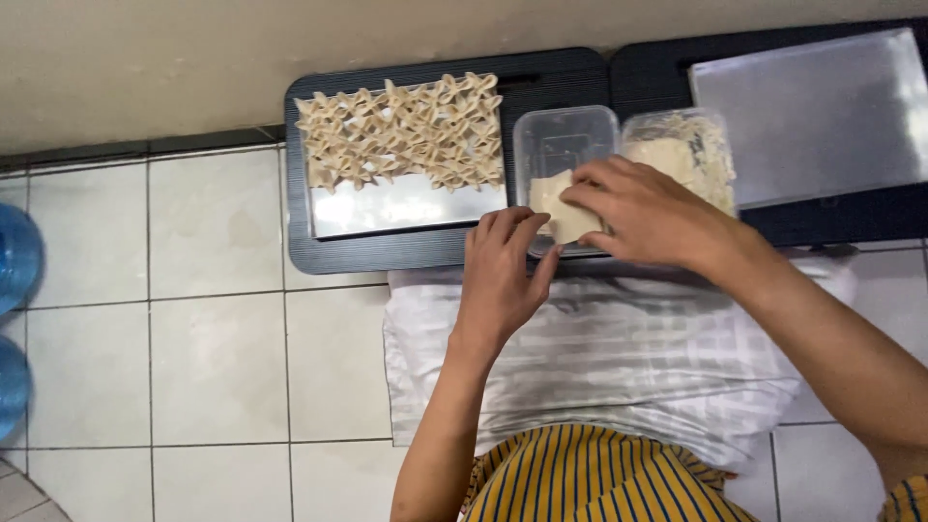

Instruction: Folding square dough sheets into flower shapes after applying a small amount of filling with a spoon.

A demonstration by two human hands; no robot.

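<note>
We look down on two bare hands meeting at the near edge of a low black slatted bench (416, 253) set against a pale wall. The right hand (650, 215) lies over a clear plastic tub (565, 140), its fingers (590, 193) curled and pinching a thin, pale square dough wrapper (559, 208) at the tub's front. The left hand (500, 275) reaches in just beside it, fingers loosely bent, tips at the tub's front rim; we cannot tell whether they grip anything.

To the left, a shiny metal tray (406, 205) carries rows of folded, star-shaped dumplings (401, 130); its near strip is bare. Right of the tub stands a second clear container (681, 155) of pale filling, then a flat metal sheet (812, 111). A striped white cloth (599, 367) covers the lap; white floor tiles (193, 290) lie open at left, with blue water bottles (14, 256) at the frame's edge.
</note>
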